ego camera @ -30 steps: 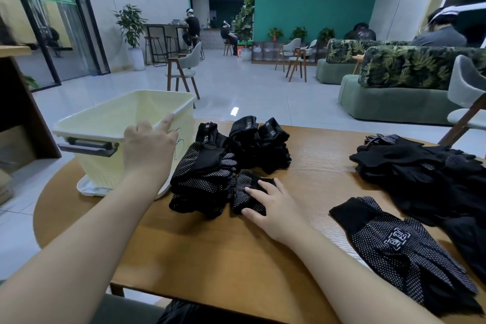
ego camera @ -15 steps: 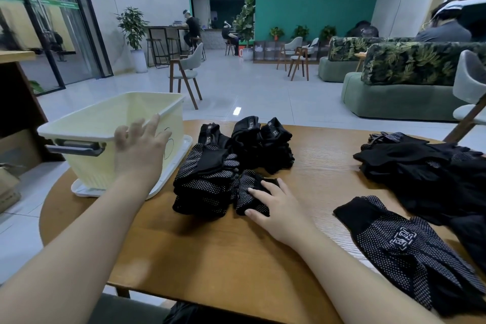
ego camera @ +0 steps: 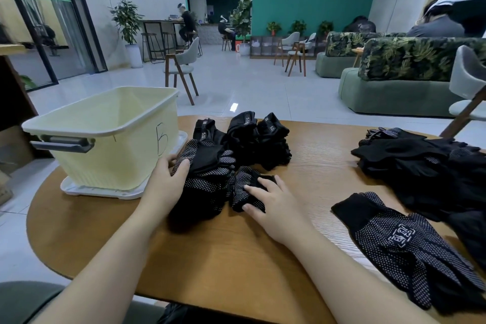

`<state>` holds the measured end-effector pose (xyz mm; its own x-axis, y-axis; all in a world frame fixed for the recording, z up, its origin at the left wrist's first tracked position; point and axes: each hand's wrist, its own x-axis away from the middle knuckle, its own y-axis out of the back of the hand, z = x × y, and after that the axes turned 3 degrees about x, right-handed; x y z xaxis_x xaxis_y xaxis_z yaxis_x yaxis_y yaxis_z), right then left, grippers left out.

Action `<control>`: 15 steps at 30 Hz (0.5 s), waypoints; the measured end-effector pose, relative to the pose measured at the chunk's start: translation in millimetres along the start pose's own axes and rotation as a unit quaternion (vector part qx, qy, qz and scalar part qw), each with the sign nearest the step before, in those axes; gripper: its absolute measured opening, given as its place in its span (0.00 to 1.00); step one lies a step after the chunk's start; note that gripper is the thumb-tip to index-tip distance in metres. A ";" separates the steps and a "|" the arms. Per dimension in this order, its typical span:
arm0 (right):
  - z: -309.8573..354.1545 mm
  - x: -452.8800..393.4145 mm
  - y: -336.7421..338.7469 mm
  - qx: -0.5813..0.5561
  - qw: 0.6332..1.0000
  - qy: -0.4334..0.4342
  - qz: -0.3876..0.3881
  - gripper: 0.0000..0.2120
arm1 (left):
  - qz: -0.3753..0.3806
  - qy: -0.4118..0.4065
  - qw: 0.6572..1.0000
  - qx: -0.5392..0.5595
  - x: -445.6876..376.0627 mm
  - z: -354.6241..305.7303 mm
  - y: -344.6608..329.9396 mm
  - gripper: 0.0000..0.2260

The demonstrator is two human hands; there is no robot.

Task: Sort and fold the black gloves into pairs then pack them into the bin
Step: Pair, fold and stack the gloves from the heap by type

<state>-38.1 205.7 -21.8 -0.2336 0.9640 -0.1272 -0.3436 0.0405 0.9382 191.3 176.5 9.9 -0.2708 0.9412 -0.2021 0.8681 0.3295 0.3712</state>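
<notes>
A pale yellow bin (ego camera: pixel 105 139) stands empty on its white lid at the table's left. Right of it lies a stack of folded black dotted gloves (ego camera: pixel 207 173), with more folded pairs (ego camera: pixel 260 139) behind. My left hand (ego camera: pixel 168 181) clasps the left side of that stack, thumb on top. My right hand (ego camera: pixel 273 197) presses on a small folded glove bundle (ego camera: pixel 244 187) beside the stack. A loose dotted glove (ego camera: pixel 410 247) lies at the right front, and a heap of unsorted black gloves (ego camera: pixel 426 163) sits at the far right.
The round wooden table (ego camera: pixel 223 255) ends close on the left and near side. A grey chair (ego camera: pixel 470 92) stands at its far right corner. Chairs, green sofas and seated people fill the room beyond.
My left hand left the bin's side and moved right and down onto the folded glove stack. My right hand has stayed on the small bundle.
</notes>
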 end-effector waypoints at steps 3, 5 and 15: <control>0.4 0.1 -0.2 0.003 1.000 0.000 -0.002 0.24 | 0.026 0.114 0.993 -0.001 -9.9 6.9 2.4 0.30; -0.2 0.2 -0.4 0.001 1.000 -0.001 -0.003 0.24 | 0.041 0.142 0.989 -0.032 -17.1 8.5 5.7 0.37; -0.1 1.0 0.5 0.004 1.000 -0.001 -0.002 0.24 | 0.075 0.124 0.989 0.021 -19.9 0.5 3.8 0.32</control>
<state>-38.6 206.6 -21.5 -0.2310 0.9640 -0.1313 -0.3373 0.0473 0.9402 200.3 159.0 14.9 -0.2269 0.9705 0.0820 0.9211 0.1865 0.3417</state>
